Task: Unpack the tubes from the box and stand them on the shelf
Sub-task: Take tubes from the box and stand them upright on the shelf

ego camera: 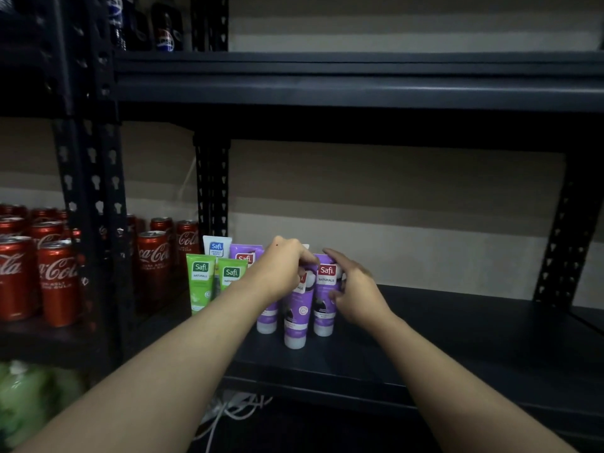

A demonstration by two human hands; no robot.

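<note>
Head view: left hand (pixel 284 266) pinched front purple plastic tube (pixel 295 318); right hand (pixel 358 291) grasped neighbouring purple tube (pixel 323 289); both upright on dark metal shelf (pixel 457 322).

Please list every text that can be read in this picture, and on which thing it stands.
"Safi NATURALS": purple plastic tube on the right
"Safi NATURALS": two green plastic tubes
"Safi": white plastic tube; its smaller line is blurred
"Coca-Cola": red metal cans; small print below is blurred
Dark bottles at top left: lettering too blurred
</note>
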